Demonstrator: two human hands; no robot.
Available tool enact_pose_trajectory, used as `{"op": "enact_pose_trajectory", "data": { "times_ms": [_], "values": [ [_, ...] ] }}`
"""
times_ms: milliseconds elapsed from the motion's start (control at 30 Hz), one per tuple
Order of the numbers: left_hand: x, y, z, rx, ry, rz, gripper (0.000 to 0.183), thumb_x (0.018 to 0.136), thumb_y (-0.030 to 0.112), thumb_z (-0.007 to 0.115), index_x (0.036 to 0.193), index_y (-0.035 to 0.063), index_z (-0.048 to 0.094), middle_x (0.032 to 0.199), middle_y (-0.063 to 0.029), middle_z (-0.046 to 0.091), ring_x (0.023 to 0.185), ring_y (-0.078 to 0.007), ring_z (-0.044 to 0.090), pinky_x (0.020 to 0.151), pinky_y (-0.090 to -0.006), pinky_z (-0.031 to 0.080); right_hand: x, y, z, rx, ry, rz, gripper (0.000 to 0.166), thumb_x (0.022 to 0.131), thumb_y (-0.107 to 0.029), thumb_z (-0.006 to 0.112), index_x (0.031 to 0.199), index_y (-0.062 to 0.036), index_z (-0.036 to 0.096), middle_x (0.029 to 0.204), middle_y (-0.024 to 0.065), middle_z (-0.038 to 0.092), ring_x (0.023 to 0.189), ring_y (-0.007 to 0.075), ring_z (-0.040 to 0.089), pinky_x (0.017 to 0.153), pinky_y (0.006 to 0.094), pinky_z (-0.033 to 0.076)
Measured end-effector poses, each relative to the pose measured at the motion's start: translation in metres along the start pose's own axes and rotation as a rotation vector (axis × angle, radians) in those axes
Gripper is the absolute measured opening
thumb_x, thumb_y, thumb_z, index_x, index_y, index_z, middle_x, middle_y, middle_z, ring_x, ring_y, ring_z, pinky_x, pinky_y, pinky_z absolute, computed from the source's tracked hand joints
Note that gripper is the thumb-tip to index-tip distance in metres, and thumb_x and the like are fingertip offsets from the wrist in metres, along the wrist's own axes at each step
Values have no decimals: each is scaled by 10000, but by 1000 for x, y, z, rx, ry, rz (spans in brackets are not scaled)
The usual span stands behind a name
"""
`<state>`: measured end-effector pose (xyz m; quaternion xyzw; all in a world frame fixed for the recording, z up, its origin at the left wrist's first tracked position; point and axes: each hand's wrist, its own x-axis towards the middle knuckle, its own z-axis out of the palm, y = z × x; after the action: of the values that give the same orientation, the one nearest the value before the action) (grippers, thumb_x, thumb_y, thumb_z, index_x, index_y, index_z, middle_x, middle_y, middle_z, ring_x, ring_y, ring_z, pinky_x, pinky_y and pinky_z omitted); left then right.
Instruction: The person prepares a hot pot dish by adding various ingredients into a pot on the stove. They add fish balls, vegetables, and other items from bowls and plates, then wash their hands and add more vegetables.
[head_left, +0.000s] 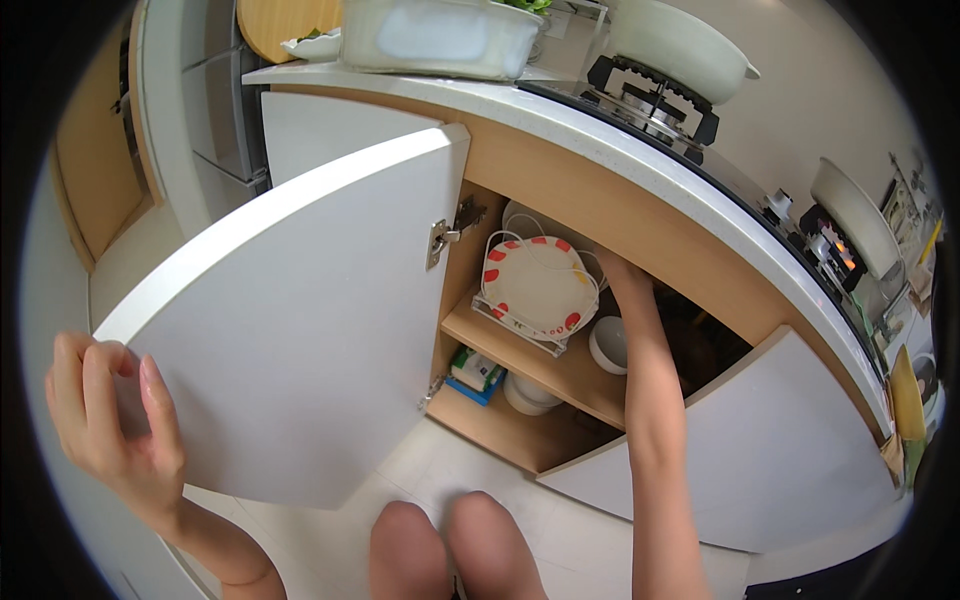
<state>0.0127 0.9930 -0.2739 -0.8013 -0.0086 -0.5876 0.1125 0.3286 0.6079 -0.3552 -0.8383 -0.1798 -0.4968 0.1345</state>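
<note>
My left hand (120, 420) grips the outer edge of an open white cabinet door (300, 322), fingers over the edge and thumb on the inner face. My right arm reaches into the cabinet beneath the counter; only the wrist and the start of my right hand (619, 262) show, the fingers being hidden in shadow behind the plates. On the upper shelf (517, 337), plates with red-patterned rims (536, 289) stand in a white wire rack (517, 324), left of my right forearm. A white bowl (609, 345) sits between that rack and the forearm.
The lower shelf (487, 433) holds white dishes (531, 394) and a green-and-white package (474, 369). Another cabinet door (772, 450) is at the right. Above, the counter carries a large translucent container (442, 37), a pot (675, 49) on a gas stove, and a pan (855, 214) over a lit burner.
</note>
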Motion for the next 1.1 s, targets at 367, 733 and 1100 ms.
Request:
{"op": "enact_pose_trajectory", "data": {
  "times_ms": [367,733,1100],
  "values": [
    [22,3,-30,94,-222,-12,178,751,197,593,788,38,524,814,-135,490,742,-319,494,661,-410,393,-23,-37,-29,-171,-279,320,280,844,-130,490,1085,-9,566,1093,194,581,1001,334,549,829,430,448],
    [103,91,-113,147,-925,1,503,642,365,644,1009,63,479,931,-178,473,843,-346,487,683,-483,388,-111,-149,-257,419,-826,733,140,782,-61,478,844,4,585,858,185,583,850,350,577,716,439,470],
    [184,359,-156,-1355,-1117,-101,192,652,-11,567,843,-7,547,1054,-199,532,1056,-379,476,941,-425,351,-99,44,-791,63,270,1751,193,873,-65,426,928,7,597,782,70,633,557,132,622,432,241,463]
  ]
}}
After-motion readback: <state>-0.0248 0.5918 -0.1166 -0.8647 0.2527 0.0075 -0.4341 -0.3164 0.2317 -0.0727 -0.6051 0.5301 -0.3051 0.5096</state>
